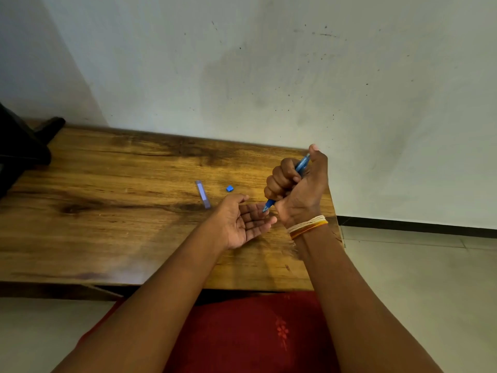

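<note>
My right hand grips a blue pen in a fist, thumb up against its top end. The pen's tip points down at the fingers of my left hand, which lies palm up and flat just above the wooden table. A small blue cap and a slim clear purple tube lie on the table just beyond my left hand.
The table stands against a pale wall. A dark object sits at its far left end. The table's right edge is just beside my right wrist, with tiled floor beyond. Red cloth covers my lap below.
</note>
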Demonstrator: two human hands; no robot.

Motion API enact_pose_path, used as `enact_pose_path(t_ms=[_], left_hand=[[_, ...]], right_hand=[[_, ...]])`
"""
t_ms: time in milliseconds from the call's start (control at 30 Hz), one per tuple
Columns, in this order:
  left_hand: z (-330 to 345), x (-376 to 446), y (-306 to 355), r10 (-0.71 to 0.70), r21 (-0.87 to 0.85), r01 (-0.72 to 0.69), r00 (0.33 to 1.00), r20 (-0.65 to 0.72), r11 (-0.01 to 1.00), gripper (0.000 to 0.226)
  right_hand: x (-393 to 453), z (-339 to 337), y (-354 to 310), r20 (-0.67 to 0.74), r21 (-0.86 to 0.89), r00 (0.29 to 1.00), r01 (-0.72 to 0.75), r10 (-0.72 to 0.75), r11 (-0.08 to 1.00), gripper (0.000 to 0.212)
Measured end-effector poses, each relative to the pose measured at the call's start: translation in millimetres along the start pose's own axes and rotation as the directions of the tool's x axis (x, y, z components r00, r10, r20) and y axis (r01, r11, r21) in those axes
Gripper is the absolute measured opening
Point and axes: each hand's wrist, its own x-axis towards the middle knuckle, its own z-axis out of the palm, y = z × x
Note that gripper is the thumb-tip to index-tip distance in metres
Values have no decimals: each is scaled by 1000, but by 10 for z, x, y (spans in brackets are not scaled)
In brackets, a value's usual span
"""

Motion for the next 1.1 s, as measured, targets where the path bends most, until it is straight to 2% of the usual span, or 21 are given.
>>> enact_pose_path(t_ms=[67,233,633,933,1100], left_hand=[[-12,11,5,2,13,-2,1000,7,1000,58],[-20,-16,17,2,49,-3,1000,14,999,49],[41,-64,27,27,106,-26,1000,-14,994,47],[-17,-56,54,56,158,-51,998,-24,986,46],[-20,-53,56,61,173,-55,998,-28,983,46]], right_hand=[[17,-56,-10,-11,59,1000,-12,13,998,61],[58,-180,-38,-52,228,997,-49,62,973,59],[77,-314,-73,-104,445,987,-64,122,893,60],[85,-303,-54,-127,413,986,-49,110,909,57],[70,-290,-45,-84,386,990,-71,111,920,61]])
